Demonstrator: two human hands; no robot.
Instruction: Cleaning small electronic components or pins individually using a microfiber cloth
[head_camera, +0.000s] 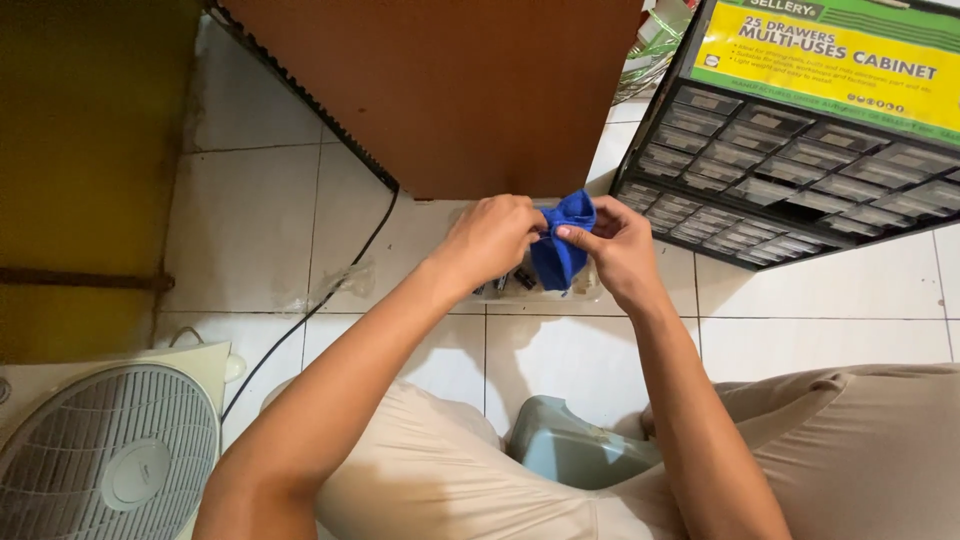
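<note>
Both hands meet over the white tiled floor and grip a small blue cloth (560, 250). My left hand (490, 238) pinches its left side, and my right hand (618, 250) holds its top right with the thumb on the fabric. The cloth hangs down between them. Right under it a clear plastic tray (585, 290) lies on the floor with small dark parts inside, mostly hidden by the cloth and hands.
A brown wooden board (440, 90) stands at the back. A black small-parts cabinet with several clear drawers (800, 185) lies tilted at the right. A black cable (340, 280) crosses the tiles. A white fan (110, 450) sits bottom left, a grey-blue stool (570, 450) between my knees.
</note>
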